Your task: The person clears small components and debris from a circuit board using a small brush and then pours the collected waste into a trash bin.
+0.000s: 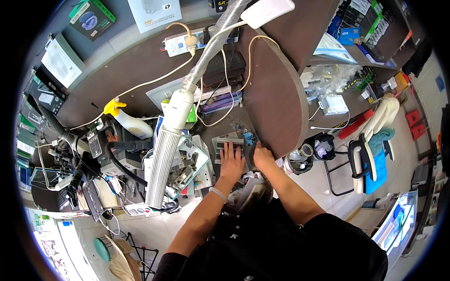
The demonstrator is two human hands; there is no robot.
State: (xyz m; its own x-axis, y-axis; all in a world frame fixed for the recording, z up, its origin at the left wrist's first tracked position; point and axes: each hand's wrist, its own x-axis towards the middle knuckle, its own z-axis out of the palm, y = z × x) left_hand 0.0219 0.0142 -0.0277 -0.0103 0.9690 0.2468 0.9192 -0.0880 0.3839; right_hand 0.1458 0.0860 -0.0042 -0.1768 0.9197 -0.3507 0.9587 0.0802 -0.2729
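My left hand (231,161) lies with its fingers stretched out over a grey, flat, block-like piece (219,142) with a dark slot, pressing on it at the desk's front. To its right my right hand (263,157) is closed, its fingers curled toward the desk edge; what they hold, if anything, is hidden. Just beyond the hands lies a small blue piece (249,138), with dark crumbs and scraps (238,124) scattered behind it.
A white lamp arm (164,159) reaches across the left. Beside it are a tray of metal parts (186,167) and a yellow-topped spray bottle (132,124). A curved brown partition (276,93) rises at the right. Below it stands a bin (300,159); cables hang over the desk.
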